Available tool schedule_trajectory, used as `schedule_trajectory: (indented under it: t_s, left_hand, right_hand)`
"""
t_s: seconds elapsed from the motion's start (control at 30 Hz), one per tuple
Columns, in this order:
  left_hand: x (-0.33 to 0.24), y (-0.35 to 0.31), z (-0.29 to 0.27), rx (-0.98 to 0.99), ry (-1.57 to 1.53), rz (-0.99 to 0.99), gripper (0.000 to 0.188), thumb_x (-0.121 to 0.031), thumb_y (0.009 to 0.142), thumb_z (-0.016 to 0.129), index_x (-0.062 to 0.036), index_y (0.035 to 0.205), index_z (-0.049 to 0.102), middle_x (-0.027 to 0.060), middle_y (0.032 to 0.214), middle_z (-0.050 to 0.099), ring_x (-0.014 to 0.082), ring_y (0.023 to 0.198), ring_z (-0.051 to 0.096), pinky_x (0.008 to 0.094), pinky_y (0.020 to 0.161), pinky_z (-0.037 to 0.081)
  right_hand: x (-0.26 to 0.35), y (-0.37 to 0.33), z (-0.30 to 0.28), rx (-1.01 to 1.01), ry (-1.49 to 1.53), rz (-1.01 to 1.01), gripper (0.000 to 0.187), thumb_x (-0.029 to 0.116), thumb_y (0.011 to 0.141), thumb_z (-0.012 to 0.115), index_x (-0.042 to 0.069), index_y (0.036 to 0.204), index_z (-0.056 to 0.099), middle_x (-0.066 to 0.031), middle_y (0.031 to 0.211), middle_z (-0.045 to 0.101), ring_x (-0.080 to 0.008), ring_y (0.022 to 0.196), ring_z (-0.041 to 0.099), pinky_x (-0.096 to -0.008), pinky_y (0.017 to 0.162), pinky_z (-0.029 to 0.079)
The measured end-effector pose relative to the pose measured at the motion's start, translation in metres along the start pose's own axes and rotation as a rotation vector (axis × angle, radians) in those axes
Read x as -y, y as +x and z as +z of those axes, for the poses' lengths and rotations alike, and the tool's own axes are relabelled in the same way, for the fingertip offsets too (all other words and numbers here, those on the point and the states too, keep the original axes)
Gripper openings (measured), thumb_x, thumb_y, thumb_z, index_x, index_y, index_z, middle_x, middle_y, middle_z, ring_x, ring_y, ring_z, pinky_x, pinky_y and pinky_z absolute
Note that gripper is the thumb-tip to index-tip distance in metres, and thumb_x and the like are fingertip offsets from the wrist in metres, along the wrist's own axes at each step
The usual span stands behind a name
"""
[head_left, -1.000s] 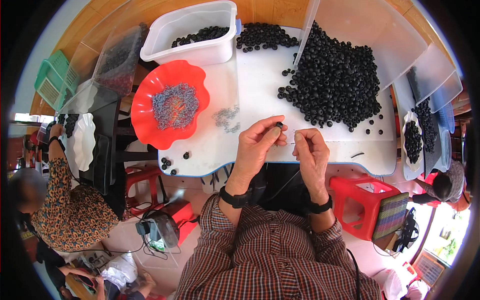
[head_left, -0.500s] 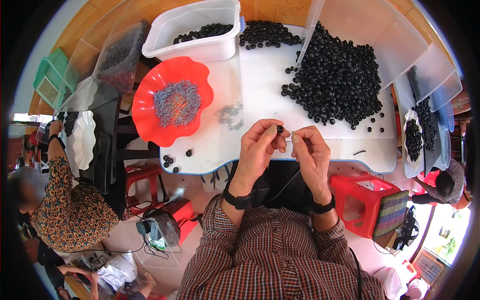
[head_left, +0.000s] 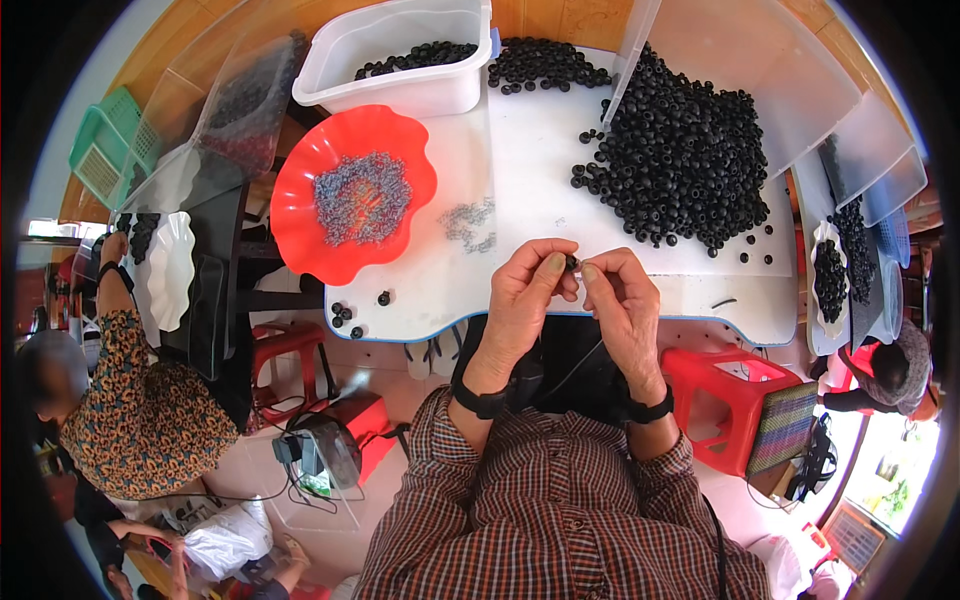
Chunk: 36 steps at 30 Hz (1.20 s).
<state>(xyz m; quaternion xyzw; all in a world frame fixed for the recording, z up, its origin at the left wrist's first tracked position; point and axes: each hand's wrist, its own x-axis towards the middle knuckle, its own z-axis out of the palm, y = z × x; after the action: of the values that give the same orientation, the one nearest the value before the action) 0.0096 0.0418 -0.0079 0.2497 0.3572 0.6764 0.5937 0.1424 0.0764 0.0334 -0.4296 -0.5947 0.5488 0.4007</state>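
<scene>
Between the thumb and fingers of my left hand [head_left: 527, 300] is a small round black part [head_left: 571, 263]. My right hand [head_left: 621, 300] is pinched closed right beside it, its fingertips meeting the part's edge. Whatever lies in that pinch is too small to make out. Both hands are over the near edge of the white table [head_left: 540, 190]. Beyond them lies a big heap of similar black round parts [head_left: 685, 150], many with a hole. To the left, a red wavy-rimmed bowl [head_left: 300, 180] holds many tiny greyish pieces [head_left: 362, 198], and more tiny pieces [head_left: 468, 226] are scattered beside it.
A white tub [head_left: 400, 97] with black parts stands at the back left; another black pile [head_left: 545, 65] lies beside it. Several loose black parts [head_left: 343, 313] sit near the left edge. Red stools [head_left: 715, 400] flank me. A person [head_left: 150, 400] works at the left table.
My right fingertips have closed the small gap to the black part in my left hand. The whole view has shifted slightly.
</scene>
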Motion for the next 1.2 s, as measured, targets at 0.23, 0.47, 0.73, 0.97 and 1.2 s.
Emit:
schedule_trajectory:
  t_s: [0.23, 0.47, 0.73, 0.97, 1.2]
  left_hand:
    - [0.000, -0.002, 0.000, -0.029, 0.093, 0.058, 0.018, -0.012, 0.099, 0.054, 0.0018, 0.108, 0.062, 0.0044, 0.084, 0.062, 0.0099, 0.071, 0.058, 0.0230, 0.066, 0.050]
    - [-0.004, -0.003, 0.001, -0.052, 0.279, 0.088, 0.017, -0.011, 0.098, 0.055, 0.0017, 0.104, 0.064, 0.0034, 0.079, 0.063, 0.0078, 0.067, 0.058, 0.0215, 0.062, 0.050]
    - [-0.006, -0.005, 0.003, -0.033, 0.378, 0.109, 0.017, -0.012, 0.098, 0.055, 0.0013, 0.102, 0.064, 0.0020, 0.077, 0.062, 0.0066, 0.067, 0.056, 0.0211, 0.061, 0.050]
    - [-0.005, -0.004, -0.002, 0.006, 0.358, 0.075, 0.017, -0.012, 0.098, 0.054, 0.0015, 0.101, 0.064, 0.0009, 0.075, 0.060, 0.0059, 0.065, 0.054, 0.0204, 0.060, 0.049]
    - [0.002, -0.004, -0.004, -0.003, 0.229, -0.048, 0.018, -0.013, 0.099, 0.053, 0.0012, 0.101, 0.064, 0.0013, 0.073, 0.059, 0.0066, 0.063, 0.053, 0.0204, 0.058, 0.048]
  right_hand:
    - [0.003, 0.001, -0.001, 0.046, -0.035, 0.010, 0.008, 0.006, 0.093, 0.058, -0.001, 0.091, 0.056, -0.0027, 0.078, 0.063, -0.0048, 0.067, 0.055, -0.0205, 0.059, 0.046]
    - [-0.004, 0.002, -0.007, 0.084, -0.116, 0.000, 0.009, 0.006, 0.092, 0.060, -0.001, 0.089, 0.056, -0.0032, 0.077, 0.062, -0.0051, 0.066, 0.055, -0.0207, 0.057, 0.045]
    - [-0.002, 0.002, -0.006, 0.088, -0.146, -0.023, 0.009, 0.006, 0.090, 0.062, -0.001, 0.088, 0.057, -0.0036, 0.077, 0.062, -0.0064, 0.066, 0.057, -0.0213, 0.057, 0.046]
    - [-0.003, 0.004, -0.008, 0.125, -0.035, 0.146, 0.011, 0.007, 0.089, 0.065, -0.001, 0.090, 0.059, -0.0015, 0.073, 0.062, -0.0046, 0.062, 0.054, -0.0191, 0.054, 0.044]
    - [-0.008, 0.008, -0.013, 0.150, 0.091, 0.310, 0.012, 0.011, 0.090, 0.066, 0.000, 0.090, 0.061, -0.0006, 0.072, 0.061, -0.0039, 0.058, 0.052, -0.0169, 0.050, 0.040]
